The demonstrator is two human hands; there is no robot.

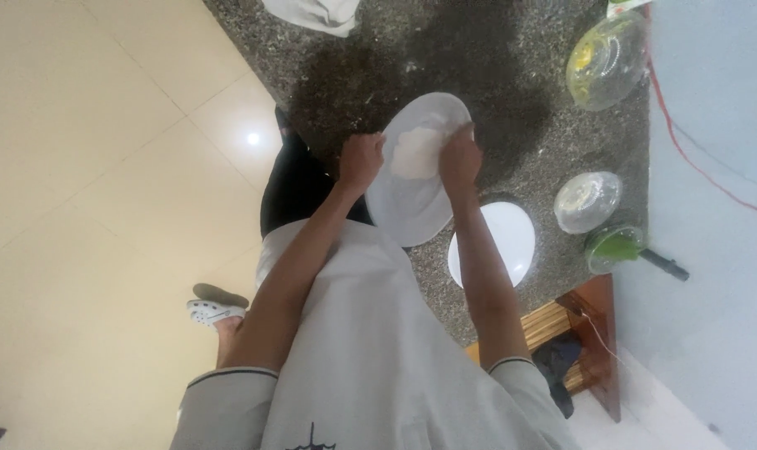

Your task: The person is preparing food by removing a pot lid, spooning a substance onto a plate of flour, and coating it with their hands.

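Note:
A white plate (412, 208) lies on the dark speckled stone counter (512, 50), with a lump of white dough (413, 152) on it. My left hand (361, 162) is curled over the plate's left rim, right beside the dough. At the dough's right edge, my right hand (461, 158) has its fingers closed on the lump. Both forearms reach up from my white shirt at the bottom of the view.
A second white plate (502, 242) sits just right of my right forearm. Further right stand a glass bowl with yellow contents (607, 58), a lidded glass bowl (587, 201) and a green bowl (615, 247). A white cloth (312, 12), red cable (687, 154), wooden stool (593, 333) and tiled floor (103, 167) surround the counter.

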